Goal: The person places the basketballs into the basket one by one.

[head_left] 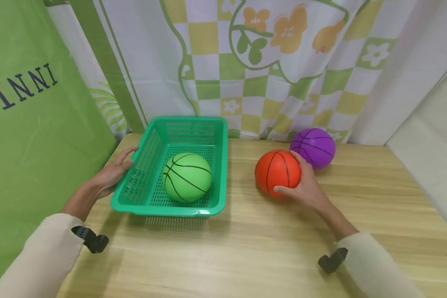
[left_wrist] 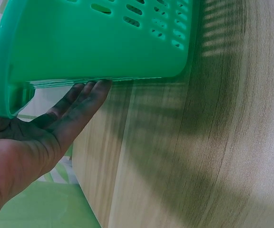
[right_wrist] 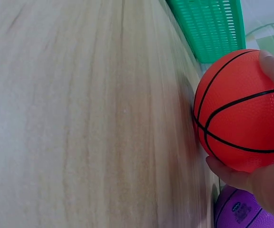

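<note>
My right hand [head_left: 305,186] holds an orange-red toy basketball [head_left: 275,171], its fingers and thumb spread round the right side. In the right wrist view, a finger and the thumb curve over opposite sides of this ball [right_wrist: 237,114]. At the left side of a green plastic basket [head_left: 223,165], my left hand [head_left: 113,174] touches the rim. Its fingers [left_wrist: 87,102] lie fairly straight along the basket's outer wall in the left wrist view; the rim hides part of the hand. A light green toy basketball [head_left: 187,178] sits inside the basket.
A purple toy basketball [head_left: 314,147] stands on the wooden table [head_left: 260,256], just behind and right of the orange-red one. A patterned curtain [head_left: 205,62] hangs along the table's back edge. Green fabric [head_left: 33,136] is at the left, and a pale surface [head_left: 432,120] borders the right.
</note>
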